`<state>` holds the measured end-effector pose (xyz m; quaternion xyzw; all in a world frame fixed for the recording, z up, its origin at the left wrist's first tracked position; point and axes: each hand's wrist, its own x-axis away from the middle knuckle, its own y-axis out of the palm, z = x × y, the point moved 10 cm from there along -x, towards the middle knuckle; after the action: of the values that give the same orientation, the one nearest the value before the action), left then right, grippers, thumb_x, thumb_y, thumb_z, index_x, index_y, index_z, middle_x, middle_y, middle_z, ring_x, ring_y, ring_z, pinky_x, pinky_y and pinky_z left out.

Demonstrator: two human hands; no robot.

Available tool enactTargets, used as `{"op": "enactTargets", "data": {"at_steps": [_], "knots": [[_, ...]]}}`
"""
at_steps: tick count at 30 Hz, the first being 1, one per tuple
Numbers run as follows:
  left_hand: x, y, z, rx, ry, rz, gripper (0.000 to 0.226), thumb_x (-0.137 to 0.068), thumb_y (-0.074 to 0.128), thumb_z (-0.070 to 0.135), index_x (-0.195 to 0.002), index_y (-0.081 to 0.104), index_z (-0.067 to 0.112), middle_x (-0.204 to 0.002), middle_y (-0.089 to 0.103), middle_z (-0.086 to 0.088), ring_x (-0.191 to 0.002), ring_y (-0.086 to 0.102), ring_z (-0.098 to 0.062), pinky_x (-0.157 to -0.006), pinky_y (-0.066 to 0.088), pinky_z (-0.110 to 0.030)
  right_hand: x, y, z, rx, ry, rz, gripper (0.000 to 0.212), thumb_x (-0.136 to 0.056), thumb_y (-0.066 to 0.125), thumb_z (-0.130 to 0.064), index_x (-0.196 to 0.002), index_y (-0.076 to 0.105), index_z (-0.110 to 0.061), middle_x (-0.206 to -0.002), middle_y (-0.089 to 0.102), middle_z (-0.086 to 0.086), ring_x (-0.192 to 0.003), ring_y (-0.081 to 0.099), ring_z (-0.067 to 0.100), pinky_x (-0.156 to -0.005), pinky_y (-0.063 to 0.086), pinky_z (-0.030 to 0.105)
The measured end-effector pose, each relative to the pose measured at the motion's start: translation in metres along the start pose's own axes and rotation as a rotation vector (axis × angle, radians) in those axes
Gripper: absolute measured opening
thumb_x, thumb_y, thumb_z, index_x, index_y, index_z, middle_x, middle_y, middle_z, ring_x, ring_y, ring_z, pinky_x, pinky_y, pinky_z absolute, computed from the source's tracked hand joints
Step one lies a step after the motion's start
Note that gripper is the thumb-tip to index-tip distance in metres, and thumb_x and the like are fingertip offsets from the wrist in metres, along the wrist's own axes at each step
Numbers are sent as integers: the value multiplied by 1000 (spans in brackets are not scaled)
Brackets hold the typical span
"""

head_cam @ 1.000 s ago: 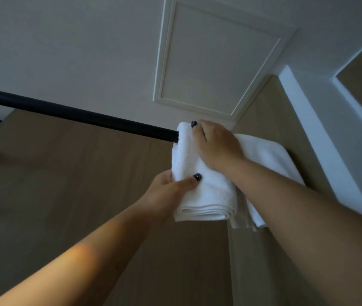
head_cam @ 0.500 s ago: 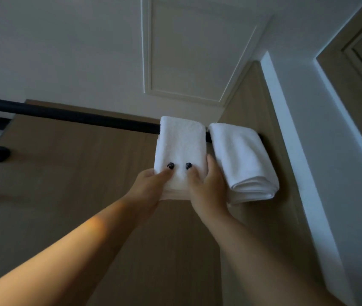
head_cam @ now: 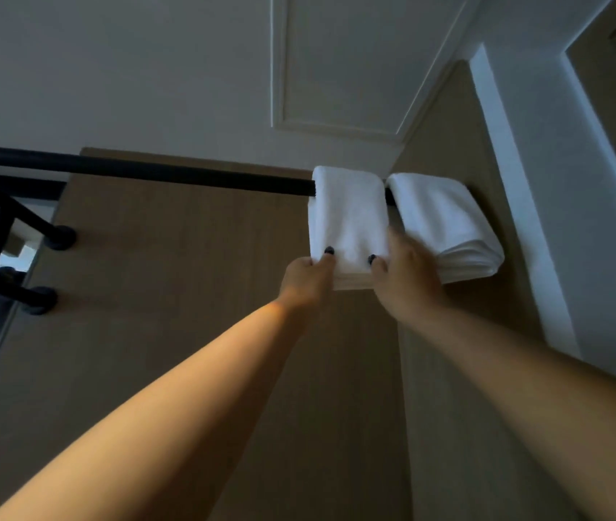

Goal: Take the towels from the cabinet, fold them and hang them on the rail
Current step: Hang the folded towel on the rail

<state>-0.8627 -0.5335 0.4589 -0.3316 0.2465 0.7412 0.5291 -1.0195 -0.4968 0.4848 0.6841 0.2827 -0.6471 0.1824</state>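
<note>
Two plain white folded towels (head_cam: 347, 216) (head_cam: 445, 220) are seen on a black rail (head_cam: 171, 174). Dark polish is worn on the thumbnails (head_cam: 329, 250). The wall panel (head_cam: 171, 280) is coloured light wood-brown.

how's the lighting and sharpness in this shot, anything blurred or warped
Head view: dim overall, with a warm orange patch of light on the left forearm; the right hand is motion-smeared while the left hand and the nearer towel look sharper; the wide lens bows the black rail and leans the wall edges.

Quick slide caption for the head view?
Both hands grip the left towel hanging on the rail.
</note>
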Motion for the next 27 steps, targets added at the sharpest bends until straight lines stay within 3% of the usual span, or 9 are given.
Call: {"op": "enactTargets", "data": {"at_steps": [2, 3, 5, 7, 10, 14, 19, 21, 27], "knots": [[1, -5, 2, -65, -1, -35, 43, -102, 46, 40, -107, 62, 1, -79, 57, -5, -59, 50, -15, -42, 38, -17, 6, 1, -14, 104, -14, -86, 51, -100, 48, -18, -147, 32, -5, -149, 39, 12, -130, 45, 29, -103, 45, 41], [2, -8, 4, -92, 10, -59, 48, -101, 46, 43, -114, 61, -1, -86, 61, -8, -65, 56, -18, -47, 43, -19, 9, 1, -21, 144, -24, -123, 56, -101, 46, -19, -151, 25, -6, -156, 29, 11, -138, 38, 28, -108, 41, 41], [7, -16, 7, -152, 28, -101, 62, -97, 46, 51, -130, 54, -1, -119, 63, -20, -101, 64, -35, -81, 55, -35, 14, -3, -36, 232, -45, -185, 60, -103, 42, -20, -155, 15, -8, -163, 13, 7, -148, 20, 23, -114, 31, 38], [15, -28, 8, -197, 18, -126, 67, -97, 46, 52, -138, 47, 0, -139, 52, -26, -123, 54, -42, -99, 46, -48, 20, -8, -50, 300, -41, -237, 60, -104, 38, -22, -156, 9, -11, -165, 4, 2, -151, 8, 19, -117, 23, 35], [32, -43, 12, -313, 83, -188, 59, -101, 43, 45, -139, 43, 0, -135, 56, -15, -104, 61, -29, -85, 50, -34, 34, -9, -67, 347, -9, -324, 60, -104, 34, -26, -157, 9, -14, -165, 1, -1, -151, 3, 16, -119, 16, 35], [66, -54, -1, -611, 160, -346, 71, -103, 39, 44, -156, 12, 5, -162, 20, -13, -148, 25, -27, -111, 24, -25, 56, -6, -84, 438, -3, -409, 63, -102, 39, -35, -155, 13, -15, -163, 10, 2, -150, 9, 23, -121, 18, 40], [106, -77, -19, -685, 201, -455, 72, -103, 42, 40, -155, 9, 4, -164, 13, -11, -151, 12, -20, -114, 11, -20, 91, -4, -100, 563, -19, -553, 72, -102, 39, -42, -157, 4, -11, -165, -1, 4, -152, -4, 22, -121, 1, 39], [119, -87, -23, -692, 217, -472, 68, -103, 42, 37, -155, 10, 6, -164, 14, -8, -151, 10, -17, -111, 9, -16, 107, -2, -102, 588, -28, -613, 75, -101, 39, -44, -157, 3, -10, -165, 0, 7, -152, -3, 22, -122, 3, 40], [159, -127, -58, -811, 132, -502, 73, -104, 36, 43, -157, -3, 12, -166, -2, -2, -151, -5, -11, -118, 3, -23, 156, 1, -106, 574, -68, -752, 74, -102, 38, -43, -156, 1, -8, -165, 3, 8, -152, -1, 23, -123, 5, 38]]}}
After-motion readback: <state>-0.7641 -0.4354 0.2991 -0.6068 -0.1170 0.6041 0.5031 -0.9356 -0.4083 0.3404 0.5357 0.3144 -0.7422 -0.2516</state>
